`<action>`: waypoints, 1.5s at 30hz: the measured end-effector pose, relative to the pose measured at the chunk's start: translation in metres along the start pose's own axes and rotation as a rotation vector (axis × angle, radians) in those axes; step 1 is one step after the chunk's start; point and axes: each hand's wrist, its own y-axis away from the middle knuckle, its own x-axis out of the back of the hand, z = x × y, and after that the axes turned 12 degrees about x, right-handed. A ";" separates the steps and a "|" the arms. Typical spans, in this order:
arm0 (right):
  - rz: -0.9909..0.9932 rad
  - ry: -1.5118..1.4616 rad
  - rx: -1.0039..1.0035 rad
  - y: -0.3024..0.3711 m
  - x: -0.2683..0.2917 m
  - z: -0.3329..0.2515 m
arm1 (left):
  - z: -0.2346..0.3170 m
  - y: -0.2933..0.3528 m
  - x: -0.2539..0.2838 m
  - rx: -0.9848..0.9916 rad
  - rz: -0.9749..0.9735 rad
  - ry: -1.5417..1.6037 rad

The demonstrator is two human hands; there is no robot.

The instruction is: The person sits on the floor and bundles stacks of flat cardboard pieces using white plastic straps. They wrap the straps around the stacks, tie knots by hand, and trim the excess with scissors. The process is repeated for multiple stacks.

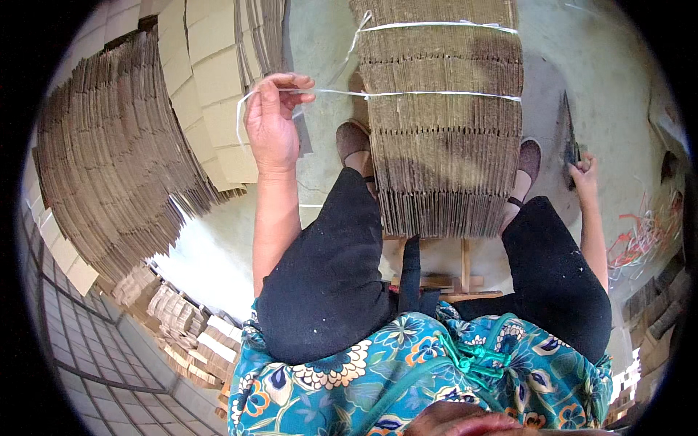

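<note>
Between my feet a long stack of corrugated cardboard pieces [443, 163] stands on edge. A white strap [443, 94] crosses it, and a second white strap [443, 25] crosses farther up, with its loose end hanging at the left. My left hand [273, 131] is raised to the left of the stack. Its thumb and fingers pinch the nearer strap, which runs taut to the stack's left edge, with its tail dangling. Out to the right my right hand [584, 174] is closed round the near end of a long, dark, narrow tool [569, 131] pointing away from me; its exact kind is unclear.
At the left stand large piles of cardboard pieces [109, 152] and flat tan sheets [218, 94]. More cardboard stacks [174, 312] lie at the lower left. A tangle of red and white strap scraps [647, 236] covers the floor at the right. Wooden bars [465, 265] show beneath me.
</note>
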 end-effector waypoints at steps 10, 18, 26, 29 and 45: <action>-0.481 0.444 0.940 -0.022 -0.054 -0.253 | -0.002 0.004 0.008 -0.053 -0.073 0.061; -0.724 0.683 1.221 -0.027 -0.152 -0.340 | 0.001 0.000 0.009 -0.066 -0.160 0.174; -0.753 0.676 1.195 -0.021 -0.192 -0.345 | 0.001 0.004 0.018 -0.075 -0.187 0.188; -0.684 0.603 1.136 -0.022 -0.167 -0.339 | 0.003 0.004 0.016 -0.090 -0.179 0.226; -0.126 0.721 -0.052 0.033 -0.022 -0.044 | 0.075 0.003 -0.075 0.391 -0.502 -0.278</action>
